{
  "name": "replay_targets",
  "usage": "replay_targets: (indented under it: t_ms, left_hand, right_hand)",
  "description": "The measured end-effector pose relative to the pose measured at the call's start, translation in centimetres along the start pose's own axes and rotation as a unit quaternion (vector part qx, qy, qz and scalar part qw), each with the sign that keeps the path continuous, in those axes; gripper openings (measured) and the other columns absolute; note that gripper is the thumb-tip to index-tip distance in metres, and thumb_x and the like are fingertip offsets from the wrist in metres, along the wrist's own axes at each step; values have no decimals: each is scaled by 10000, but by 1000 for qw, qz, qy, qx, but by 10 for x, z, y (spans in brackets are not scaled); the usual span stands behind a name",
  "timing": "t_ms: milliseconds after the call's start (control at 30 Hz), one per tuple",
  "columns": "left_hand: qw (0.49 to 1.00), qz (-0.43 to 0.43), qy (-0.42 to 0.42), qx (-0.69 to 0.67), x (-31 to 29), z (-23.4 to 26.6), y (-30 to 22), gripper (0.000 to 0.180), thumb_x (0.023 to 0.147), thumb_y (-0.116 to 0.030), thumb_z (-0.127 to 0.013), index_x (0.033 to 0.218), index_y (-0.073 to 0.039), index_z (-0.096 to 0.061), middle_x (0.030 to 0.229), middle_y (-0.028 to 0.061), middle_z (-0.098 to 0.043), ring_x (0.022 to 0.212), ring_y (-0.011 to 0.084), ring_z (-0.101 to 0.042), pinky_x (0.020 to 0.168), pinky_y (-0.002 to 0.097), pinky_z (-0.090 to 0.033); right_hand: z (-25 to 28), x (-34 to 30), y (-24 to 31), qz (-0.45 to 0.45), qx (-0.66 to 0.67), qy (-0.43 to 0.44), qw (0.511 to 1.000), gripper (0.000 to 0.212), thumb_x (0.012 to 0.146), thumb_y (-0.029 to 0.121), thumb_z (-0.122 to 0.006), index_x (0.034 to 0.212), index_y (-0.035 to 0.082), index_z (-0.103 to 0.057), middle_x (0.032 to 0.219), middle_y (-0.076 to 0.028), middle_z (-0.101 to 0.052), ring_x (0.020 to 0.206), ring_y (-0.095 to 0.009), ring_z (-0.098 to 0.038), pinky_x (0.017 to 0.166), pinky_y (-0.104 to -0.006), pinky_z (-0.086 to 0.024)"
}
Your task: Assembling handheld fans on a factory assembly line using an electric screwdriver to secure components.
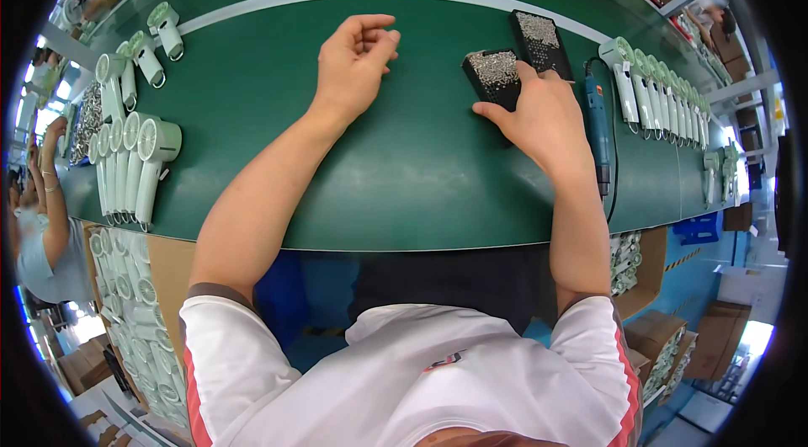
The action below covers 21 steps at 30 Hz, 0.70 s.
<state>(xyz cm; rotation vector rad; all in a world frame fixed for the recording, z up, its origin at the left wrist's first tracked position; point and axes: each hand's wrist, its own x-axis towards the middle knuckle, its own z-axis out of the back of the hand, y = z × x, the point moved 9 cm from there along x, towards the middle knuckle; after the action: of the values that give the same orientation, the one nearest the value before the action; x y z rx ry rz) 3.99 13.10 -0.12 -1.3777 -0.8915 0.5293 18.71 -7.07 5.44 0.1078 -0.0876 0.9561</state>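
Observation:
My left hand [353,64] hangs over the green bench, fingers curled in and the thumb near the index finger. Whatever it may hold is hidden or too small to name. My right hand [545,117] reaches over two black trays of small silver screws, thumb spread away from the fingers. Its fingertips meet the edge of the nearer tray [502,95] and cover part of it. The farther tray [530,47] stands slightly behind and to the right. Just right of that hand, a blue electric screwdriver [597,123] lies with its cord beside it.
Pale green handheld fans [151,152] stand grouped on the left of the bench [404,186]. Another row of fans [644,93] lines the right side. Cartons of fan parts [135,304] sit below the bench. Another person's arm [55,203] shows at far left.

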Motion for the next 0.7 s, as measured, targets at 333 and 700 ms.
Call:
replay_targets:
  t_ms: [333,700]
  left_hand:
    - [999,43,2,11,-1,0,12,360,992,-254,-697,1227,15,-654,1038,97,-716,918,159,-701,700,287,-566]
    - [999,54,1,1,-3,4,10,420,1034,-361,-634,1186,30,-669,1030,117,-714,921,177,-696,715,298,-569]
  right_hand:
    - [3,-17,40,119,157,-147,969,851,685,394,-883,1353,-36,-576,1103,-255,-676,1027,-395,-646,915,-468,-528]
    - [11,-23,37,136,195,-224,945,877,652,329,-918,1366,-22,-549,1019,-196,-653,938,-359,-631,848,-447,-526]
